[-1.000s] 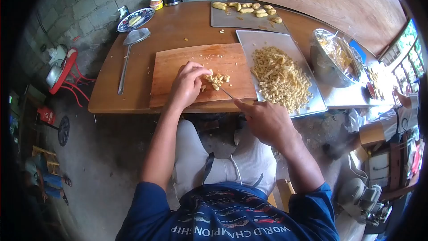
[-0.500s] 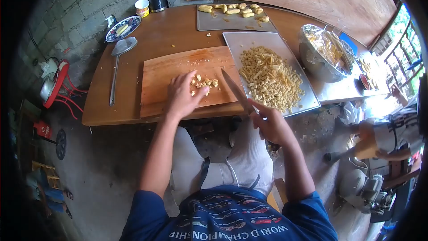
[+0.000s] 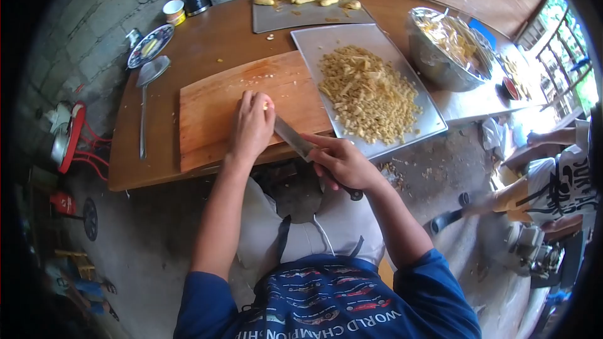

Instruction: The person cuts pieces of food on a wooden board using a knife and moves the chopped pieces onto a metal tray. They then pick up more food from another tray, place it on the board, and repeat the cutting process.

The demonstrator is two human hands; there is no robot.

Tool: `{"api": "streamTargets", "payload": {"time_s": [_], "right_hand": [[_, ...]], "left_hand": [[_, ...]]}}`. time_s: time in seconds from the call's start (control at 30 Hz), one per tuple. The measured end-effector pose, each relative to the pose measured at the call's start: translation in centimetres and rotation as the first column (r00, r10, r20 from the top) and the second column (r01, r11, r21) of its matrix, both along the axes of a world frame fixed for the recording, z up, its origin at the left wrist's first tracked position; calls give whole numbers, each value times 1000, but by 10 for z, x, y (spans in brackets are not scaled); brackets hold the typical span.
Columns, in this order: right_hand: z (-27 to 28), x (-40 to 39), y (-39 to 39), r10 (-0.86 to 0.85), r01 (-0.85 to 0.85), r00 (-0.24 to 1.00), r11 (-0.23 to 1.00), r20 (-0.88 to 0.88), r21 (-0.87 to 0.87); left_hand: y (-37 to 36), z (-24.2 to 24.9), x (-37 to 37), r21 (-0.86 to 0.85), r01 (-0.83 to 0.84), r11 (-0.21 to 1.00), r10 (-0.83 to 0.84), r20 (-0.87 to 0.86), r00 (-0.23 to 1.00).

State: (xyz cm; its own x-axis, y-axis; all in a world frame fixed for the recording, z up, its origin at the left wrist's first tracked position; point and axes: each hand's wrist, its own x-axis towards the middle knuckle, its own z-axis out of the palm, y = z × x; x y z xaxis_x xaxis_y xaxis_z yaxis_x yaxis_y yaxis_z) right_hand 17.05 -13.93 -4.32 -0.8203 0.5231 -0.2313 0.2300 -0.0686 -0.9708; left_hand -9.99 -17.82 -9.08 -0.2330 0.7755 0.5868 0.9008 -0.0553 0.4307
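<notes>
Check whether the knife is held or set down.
Held: the right hand grips the knife, its handle end showing below, blade angled toward the left hand.

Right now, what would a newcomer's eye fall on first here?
Probably the big heap of chopped pale pieces on the metal tray, right of the wooden cutting board. Next comes the knife in the right hand, its blade pointing toward the left hand over the board. Then the plastic-covered metal bowl, to the tray's right.
</notes>
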Motion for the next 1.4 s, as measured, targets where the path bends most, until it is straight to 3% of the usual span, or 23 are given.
{"api": "streamTargets", "payload": {"time_s": [0.3, 0.43, 0.5, 0.57, 0.63, 0.7, 0.8, 1.07, 1.17, 1.23, 1.27, 1.33, 1.37, 1.4], "right_hand": [[17, 14, 22, -21, 11, 998, 987, -60, -161], [54, 49, 49, -227, 224, 973, 972, -39, -69], [77, 72, 68, -296, 294, 955, 944, -12, 146], [80, 87, 92, -379, 279, 923, 788, 75, 549], [89, 100, 105, -468, 179, 863, 637, 191, 750], [92, 112, 107, -477, 149, 848, 631, 230, 761], [95, 124, 108, -494, 87, 816, 617, 299, 782], [95, 131, 98, -567, 143, 782, 567, 258, 811], [91, 134, 94, -572, 159, 783, 562, 243, 812], [85, 136, 90, -577, 181, 787, 554, 218, 813], [82, 138, 87, -595, 201, 779, 539, 200, 818], [80, 141, 79, -596, 212, 782, 530, 182, 821], [81, 142, 75, -605, 236, 778, 533, 171, 812], [82, 143, 70, -614, 263, 773, 537, 158, 802]], "left_hand": [[44, 26, -10, -83, 137, 987, -143, -74, 987], [130, 58, 25, 112, 237, 965, -232, -53, 971], [179, 78, 54, 1, 194, 981, -193, 136, 972], [227, 82, 75, -137, 137, 981, -101, 239, 966], [249, 88, 89, -269, 123, 955, -70, 198, 978], [261, 94, 91, -346, 141, 928, -92, 154, 984], [270, 98, 84, -494, 318, 809, -263, 181, 948], [280, 96, 82, -433, 305, 848, -231, 216, 949], [284, 95, 78, -534, 249, 808, -200, 148, 968], [292, 77, 66, -378, 309, 873, -308, 65, 949], [291, 78, 64, -378, 301, 875, -300, 64, 952], [269, 104, 79, -444, 344, 827, -174, 379, 909], [265, 107, 80, -447, 327, 833, -157, 376, 913], [266, 110, 81, -443, 238, 864, -167, 194, 967]]}}
